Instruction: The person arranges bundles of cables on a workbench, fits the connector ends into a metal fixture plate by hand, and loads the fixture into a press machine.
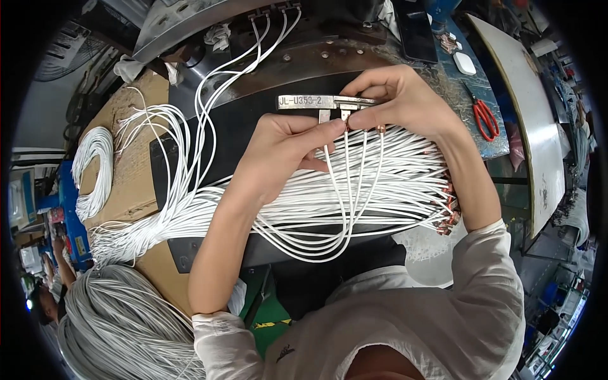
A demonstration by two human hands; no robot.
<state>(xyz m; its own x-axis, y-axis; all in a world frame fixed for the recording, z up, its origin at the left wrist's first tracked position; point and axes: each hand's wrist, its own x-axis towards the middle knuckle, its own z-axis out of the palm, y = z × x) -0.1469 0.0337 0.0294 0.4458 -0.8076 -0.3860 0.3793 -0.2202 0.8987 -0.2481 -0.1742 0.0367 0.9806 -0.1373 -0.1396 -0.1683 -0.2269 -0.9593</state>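
A narrow metal bar fixture (304,102) is held up in front of me above the dark work surface. My right hand (408,104) grips its right end, fingers behind and thumb in front. My left hand (272,149) is closed in a pinch just under the bar, at the connector end of a white cable (346,183). Several white cables with small metal or copper-coloured ends hang in loops from the bar. Beneath both hands lies a thick bundle of white cables (392,183), its copper-coloured ends gathered at the right. Exactly how the ends sit in the bar is partly hidden by my fingers.
Cables run up to a metal machine (196,22) at the back. Coiled cable (94,171) lies on cardboard at left; a larger grey-white coil (120,316) sits lower left. Red-handled pliers (486,119), a white case (464,63) and a dark phone-like slab (415,31) are at right.
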